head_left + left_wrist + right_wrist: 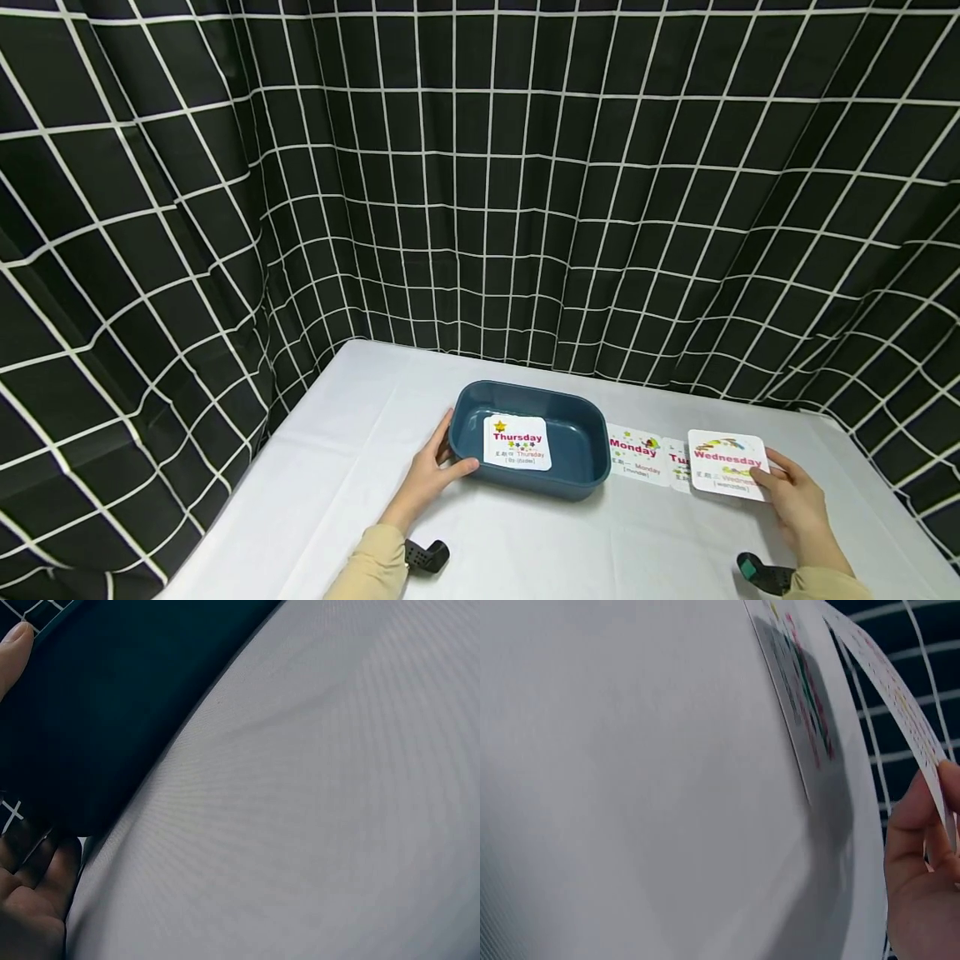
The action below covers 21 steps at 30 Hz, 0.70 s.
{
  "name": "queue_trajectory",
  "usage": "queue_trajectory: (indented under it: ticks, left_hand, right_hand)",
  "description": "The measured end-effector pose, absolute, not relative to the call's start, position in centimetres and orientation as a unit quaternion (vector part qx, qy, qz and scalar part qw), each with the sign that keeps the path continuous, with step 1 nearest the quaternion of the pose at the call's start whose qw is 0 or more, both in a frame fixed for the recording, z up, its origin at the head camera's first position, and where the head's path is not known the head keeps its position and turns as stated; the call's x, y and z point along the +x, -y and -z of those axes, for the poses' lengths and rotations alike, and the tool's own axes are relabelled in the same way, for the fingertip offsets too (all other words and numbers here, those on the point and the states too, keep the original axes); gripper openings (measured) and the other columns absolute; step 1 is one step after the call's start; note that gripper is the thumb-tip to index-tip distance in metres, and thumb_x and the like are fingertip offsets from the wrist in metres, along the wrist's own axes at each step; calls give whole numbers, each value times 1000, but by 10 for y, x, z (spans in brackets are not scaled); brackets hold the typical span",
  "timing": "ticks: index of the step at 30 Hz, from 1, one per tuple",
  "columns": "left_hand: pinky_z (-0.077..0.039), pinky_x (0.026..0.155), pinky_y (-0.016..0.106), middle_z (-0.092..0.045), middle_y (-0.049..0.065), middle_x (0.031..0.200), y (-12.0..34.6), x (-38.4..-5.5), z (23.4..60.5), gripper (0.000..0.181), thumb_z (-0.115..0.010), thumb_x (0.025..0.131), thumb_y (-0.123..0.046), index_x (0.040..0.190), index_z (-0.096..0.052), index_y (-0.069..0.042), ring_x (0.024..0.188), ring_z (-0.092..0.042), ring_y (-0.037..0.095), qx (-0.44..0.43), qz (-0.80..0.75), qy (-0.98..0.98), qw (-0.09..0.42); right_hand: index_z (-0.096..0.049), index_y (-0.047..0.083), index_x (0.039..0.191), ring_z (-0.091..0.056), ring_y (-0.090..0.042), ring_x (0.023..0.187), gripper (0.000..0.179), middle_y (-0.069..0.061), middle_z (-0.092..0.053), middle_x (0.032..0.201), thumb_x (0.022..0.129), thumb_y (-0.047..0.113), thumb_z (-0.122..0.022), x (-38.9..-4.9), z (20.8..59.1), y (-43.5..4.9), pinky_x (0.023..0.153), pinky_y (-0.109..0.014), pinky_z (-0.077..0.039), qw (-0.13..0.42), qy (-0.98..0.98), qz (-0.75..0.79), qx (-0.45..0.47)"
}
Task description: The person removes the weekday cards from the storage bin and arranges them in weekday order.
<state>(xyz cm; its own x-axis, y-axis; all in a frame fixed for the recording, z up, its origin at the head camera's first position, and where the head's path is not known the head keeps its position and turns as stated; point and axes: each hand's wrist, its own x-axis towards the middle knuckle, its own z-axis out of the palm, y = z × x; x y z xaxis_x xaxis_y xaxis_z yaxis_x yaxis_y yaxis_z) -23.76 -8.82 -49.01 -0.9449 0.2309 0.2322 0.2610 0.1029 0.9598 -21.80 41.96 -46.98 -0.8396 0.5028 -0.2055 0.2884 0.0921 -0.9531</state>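
Observation:
My left hand (427,479) grips the left end of a dark blue plastic bin (540,486), thumb at its near rim and fingers along the outer side. Inside the bin lies a white Thursday card (517,442), with another card edge peeking out beneath it. A Wednesday card (726,463) is pinched by its right edge between the thumb and fingers of my right hand (799,502). In the right wrist view the Wednesday card (896,690) is raised over the table, casting a shadow. It partly hides the Tuesday card (678,467) in the head view.
A Monday card (636,456) lies on the white-covered table (540,550) just right of the bin, with the Tuesday card beside it in a row. A black curtain (465,183) with white grid lines stands behind and around the table.

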Motion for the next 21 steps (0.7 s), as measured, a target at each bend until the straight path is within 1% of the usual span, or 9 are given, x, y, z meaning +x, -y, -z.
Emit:
queue_trajectory:
  ticks: [3, 6, 9, 10, 12, 13, 15, 19, 21]
  left_hand:
    - [-31, 105, 44, -27, 24, 145, 88, -238, 491, 88, -73, 81, -14, 148, -17, -7, 130, -31, 36, -165, 649, 742, 17]
    - [-31, 104, 44, -27, 25, 145, 89, -242, 496, 89, -74, 80, -13, 148, -17, -6, 130, -31, 37, -170, 653, 738, 26]
    - [-32, 104, 41, -29, 22, 145, 89, -249, 507, 90, -75, 80, -15, 148, -18, -7, 130, -32, 33, -166, 648, 743, 32]
    - [-33, 104, 40, -29, 21, 145, 89, -251, 511, 90, -75, 79, -16, 149, -18, -8, 130, -33, 32, -164, 646, 745, 35]
    - [-33, 104, 36, -30, 17, 146, 90, -255, 518, 90, -75, 79, -20, 149, -19, -11, 130, -33, 29, -159, 643, 748, 37]
    - [-33, 104, 34, -30, 16, 146, 89, -256, 521, 90, -76, 79, -21, 149, -19, -12, 130, -34, 28, -159, 641, 750, 40]
    - [-34, 104, 33, -30, 16, 146, 89, -258, 523, 91, -76, 79, -22, 149, -19, -13, 130, -34, 27, -160, 643, 748, 41]
    - [-34, 103, 33, -30, 16, 146, 89, -256, 521, 91, -76, 79, -22, 149, -19, -13, 130, -35, 27, -158, 641, 750, 34]
    - [-34, 103, 36, -30, 20, 145, 89, -254, 516, 91, -75, 79, -20, 149, -18, -11, 129, -35, 31, -160, 641, 750, 33]
  right_hand:
    - [-22, 6, 147, -53, 2, 64, 69, 13, -47, 84, 89, 8, -58, -217, 470, -430, 54, -16, -50, 101, 713, -633, -284]
    - [-25, 7, 147, -52, 2, 61, 66, 20, -47, 76, 89, 9, -57, -215, 471, -437, 50, -17, -48, 115, 711, -623, -306]
    - [-36, 15, 142, -51, 3, 59, 58, 21, -48, 72, 89, 10, -58, -215, 473, -441, 49, -17, -47, 134, 708, -615, -322]
    - [-43, 20, 136, -50, 3, 59, 51, 21, -48, 72, 89, 11, -59, -214, 474, -443, 49, -17, -47, 141, 704, -617, -323]
    - [-53, 25, 117, -50, 4, 59, 33, 20, -49, 70, 88, 9, -59, -214, 477, -444, 49, -15, -47, 157, 687, -629, -328]
    - [-53, 26, 107, -50, 4, 58, 26, 20, -50, 68, 88, 10, -60, -214, 478, -445, 48, -14, -47, 164, 684, -631, -327]
    - [-53, 26, 96, -49, 5, 56, 20, 20, -49, 65, 87, 9, -59, -213, 480, -447, 47, -14, -46, 177, 684, -627, -329]
    - [-52, 25, 91, -47, 6, 52, 15, 22, -47, 58, 86, 12, -59, -209, 480, -452, 42, -15, -43, 189, 695, -597, -352]
    - [-53, 27, 88, -45, 7, 52, 15, 24, -45, 56, 86, 15, -60, -208, 478, -454, 42, -16, -42, 188, 700, -582, -369]
